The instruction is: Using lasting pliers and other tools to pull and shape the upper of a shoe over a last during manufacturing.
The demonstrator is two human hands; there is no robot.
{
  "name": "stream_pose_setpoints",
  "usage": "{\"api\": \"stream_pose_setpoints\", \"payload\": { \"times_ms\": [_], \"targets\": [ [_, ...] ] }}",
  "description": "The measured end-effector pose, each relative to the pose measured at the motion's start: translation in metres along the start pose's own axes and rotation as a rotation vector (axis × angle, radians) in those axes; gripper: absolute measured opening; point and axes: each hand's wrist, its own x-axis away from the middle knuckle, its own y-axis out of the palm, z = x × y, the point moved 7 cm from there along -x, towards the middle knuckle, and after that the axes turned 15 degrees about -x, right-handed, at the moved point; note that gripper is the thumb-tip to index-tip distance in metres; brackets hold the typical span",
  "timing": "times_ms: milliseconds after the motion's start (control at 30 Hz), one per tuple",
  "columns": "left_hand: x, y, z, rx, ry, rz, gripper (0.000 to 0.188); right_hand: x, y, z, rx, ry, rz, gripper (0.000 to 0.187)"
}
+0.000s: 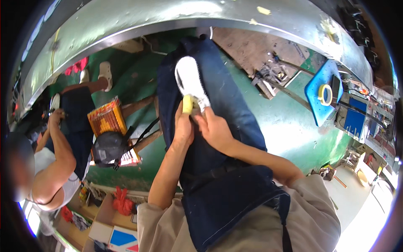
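Observation:
A white shoe [188, 77] lies lengthwise on my lap, over the dark blue apron [235, 105], its rounded toe pointing away from me. My left hand [183, 127] is closed at the shoe's near end, with a small yellow sponge-like piece [187, 104] pinched at the fingertips against it. From the other side my right hand [215, 129] grips that same end, thumb and fingers curled at its edge. What lies between the two hands is partly hidden by the fingers.
A metal bench edge [168, 12] curves across the far side. On the left sits another person [56, 164], near an orange patterned box [108, 117] and a black cap [110, 147]. At right are a blue stool [315, 94] bearing a tape roll [324, 95], and a wooden board [252, 46].

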Motion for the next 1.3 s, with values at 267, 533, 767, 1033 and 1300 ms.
{"api": "stream_pose_setpoints", "payload": {
  "times_ms": [267,533,767,1033,1300],
  "targets": [
    [0.019,0.016,0.022,-0.213,0.394,0.204,0.075,-0.031,-0.059,-0.03,0.37,-0.184,-0.426,0.024],
    [0.04,0.001,0.048,-0.718,0.322,0.208,0.068,-0.057,-0.072,-0.055,0.836,-0.159,-0.646,0.02],
    [-0.003,0.008,0.035,-0.167,0.429,0.191,0.053,-0.067,-0.051,-0.059,0.649,-0.202,-0.754,0.026],
    [-0.003,0.011,0.046,0.05,0.313,-0.031,0.062,-0.032,-0.014,-0.015,0.435,-0.024,-0.411,0.032],
    [-0.011,0.02,0.056,-0.199,0.34,0.035,0.066,-0.037,-0.036,-0.018,0.061,-0.002,-0.097,0.03]
  ]
}}
